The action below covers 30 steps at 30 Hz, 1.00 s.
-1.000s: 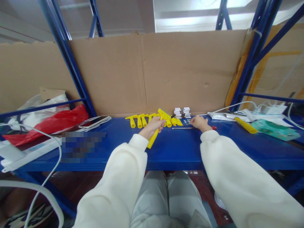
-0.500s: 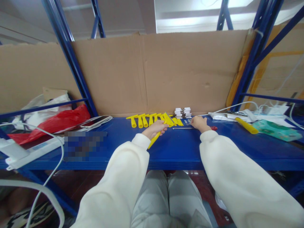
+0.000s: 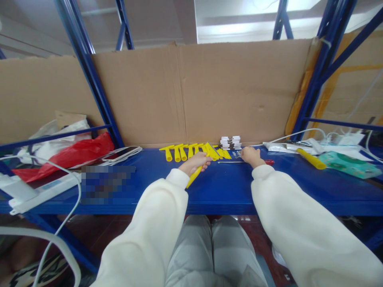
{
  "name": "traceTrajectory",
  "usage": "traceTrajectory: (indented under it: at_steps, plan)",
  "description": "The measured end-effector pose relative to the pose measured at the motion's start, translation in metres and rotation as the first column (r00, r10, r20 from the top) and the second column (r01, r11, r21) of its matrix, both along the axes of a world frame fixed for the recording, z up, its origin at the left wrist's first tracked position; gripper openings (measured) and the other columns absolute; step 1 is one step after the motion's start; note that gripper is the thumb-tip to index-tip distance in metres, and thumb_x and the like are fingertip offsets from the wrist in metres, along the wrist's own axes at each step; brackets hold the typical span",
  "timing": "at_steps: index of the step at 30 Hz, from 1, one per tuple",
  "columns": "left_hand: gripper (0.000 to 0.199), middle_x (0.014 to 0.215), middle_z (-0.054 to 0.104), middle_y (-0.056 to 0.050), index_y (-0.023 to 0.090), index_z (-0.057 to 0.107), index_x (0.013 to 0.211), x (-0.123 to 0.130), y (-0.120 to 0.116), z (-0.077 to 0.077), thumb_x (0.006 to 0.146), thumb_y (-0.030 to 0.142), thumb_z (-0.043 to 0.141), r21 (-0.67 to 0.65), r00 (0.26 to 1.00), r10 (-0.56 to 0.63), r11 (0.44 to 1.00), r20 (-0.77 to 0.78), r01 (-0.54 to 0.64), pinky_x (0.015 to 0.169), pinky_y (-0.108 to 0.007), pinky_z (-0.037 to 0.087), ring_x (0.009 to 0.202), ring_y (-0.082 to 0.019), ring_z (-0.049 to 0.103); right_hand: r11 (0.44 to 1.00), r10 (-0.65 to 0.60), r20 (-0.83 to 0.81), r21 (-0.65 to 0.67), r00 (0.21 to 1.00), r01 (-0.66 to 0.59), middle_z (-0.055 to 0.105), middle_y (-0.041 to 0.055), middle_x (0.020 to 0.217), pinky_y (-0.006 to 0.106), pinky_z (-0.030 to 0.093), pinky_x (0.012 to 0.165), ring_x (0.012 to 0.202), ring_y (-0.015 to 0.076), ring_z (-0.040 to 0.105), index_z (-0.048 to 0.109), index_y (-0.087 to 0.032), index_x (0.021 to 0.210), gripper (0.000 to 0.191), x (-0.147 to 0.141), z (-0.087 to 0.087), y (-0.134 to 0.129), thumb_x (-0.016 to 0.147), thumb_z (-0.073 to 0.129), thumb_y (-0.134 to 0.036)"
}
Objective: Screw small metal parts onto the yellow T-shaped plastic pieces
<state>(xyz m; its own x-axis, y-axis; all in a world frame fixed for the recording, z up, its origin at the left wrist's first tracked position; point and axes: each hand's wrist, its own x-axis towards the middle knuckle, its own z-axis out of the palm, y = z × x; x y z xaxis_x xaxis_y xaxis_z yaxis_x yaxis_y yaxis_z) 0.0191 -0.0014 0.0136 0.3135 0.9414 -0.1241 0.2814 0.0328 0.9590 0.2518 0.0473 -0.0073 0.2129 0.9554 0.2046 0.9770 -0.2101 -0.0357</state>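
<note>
My left hand [image 3: 198, 161] is closed around the handle of a yellow scraper [image 3: 194, 177], whose wide flat head [image 3: 212, 152] points away from me to the right. My right hand [image 3: 251, 156] has its fingers curled together at the edge of a scatter of small shiny parts [image 3: 236, 153], probably screws; whatever it pinches is too small to make out. A screwdriver [image 3: 269, 162] with a red handle lies under that hand, its thin shaft pointing left. Behind my left hand, several yellow scraper handles [image 3: 183, 152] stand in a row, with flat yellow pieces [image 3: 224, 154] to their right.
Stacked white pieces [image 3: 230, 142] stand against the cardboard wall [image 3: 239, 87]. To the right lie a yellow tube-like handle [image 3: 311, 159] and a green packet [image 3: 348, 164]. A phone [image 3: 122, 153], a red bag [image 3: 74, 155] and a white power strip [image 3: 44, 196] occupy the left of the blue table [image 3: 221, 191].
</note>
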Motion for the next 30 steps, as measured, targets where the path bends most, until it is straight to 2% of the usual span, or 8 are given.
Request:
traceTrajectory:
  at_steps: [10,19,24,27,30]
  plan:
    - [0.023,0.051,0.043,0.010,0.020,0.038,0.077,-0.001,0.004,-0.002,0.094,0.007,0.048,0.005,1.000,0.010,1.000,-0.014,-0.010,0.038,-0.017,0.022,0.035,-0.003,0.032,1.000,-0.021,-0.009,0.018,1.000,0.021,0.068,0.0199,0.119,0.039,0.041,0.094,0.118,0.0270,0.060,0.068,-0.014,0.118,0.037,0.002,-0.006,0.007,0.088,0.045,-0.013]
    - [0.023,0.052,0.044,0.009,0.020,0.039,0.076,-0.002,0.005,-0.003,0.093,0.007,0.048,-0.003,1.000,0.005,1.000,0.002,-0.005,0.039,-0.017,0.023,0.036,-0.004,0.033,1.000,0.007,-0.037,-0.029,0.999,-0.008,0.063,0.0215,0.123,0.048,0.039,0.099,0.122,0.0318,0.055,0.067,-0.016,0.119,0.037,0.004,-0.012,0.014,0.084,0.060,-0.022]
    - [0.023,0.052,0.045,0.009,0.020,0.040,0.077,-0.002,0.003,-0.001,0.092,0.007,0.051,-0.016,1.000,0.010,1.000,0.008,-0.010,0.038,-0.017,0.023,0.036,-0.004,0.033,1.000,0.020,-0.069,0.023,0.997,-0.018,0.060,0.0234,0.127,0.047,0.040,0.099,0.124,0.0317,0.053,0.064,-0.012,0.121,0.038,0.004,-0.007,0.009,0.086,0.050,-0.014]
    - [0.022,0.052,0.045,0.009,0.021,0.039,0.079,-0.002,0.004,-0.002,0.092,0.008,0.051,-0.018,1.000,0.021,1.000,0.010,-0.021,0.038,-0.016,0.023,0.036,-0.004,0.034,0.987,0.116,-0.136,0.123,0.984,-0.099,0.061,0.0203,0.125,0.043,0.042,0.097,0.121,0.0297,0.054,0.065,-0.012,0.113,0.032,-0.002,-0.003,0.008,0.086,0.047,-0.011]
    - [0.021,0.051,0.044,0.009,0.021,0.039,0.079,-0.002,0.008,-0.005,0.091,0.009,0.053,-0.022,1.000,0.022,1.000,0.007,-0.022,0.038,-0.016,0.023,0.035,-0.004,0.034,0.921,0.356,-0.225,0.246,0.907,-0.301,0.066,0.0142,0.111,0.035,0.045,0.091,0.107,0.0240,0.059,0.067,-0.015,0.096,0.023,-0.017,-0.004,0.009,0.086,0.047,-0.011]
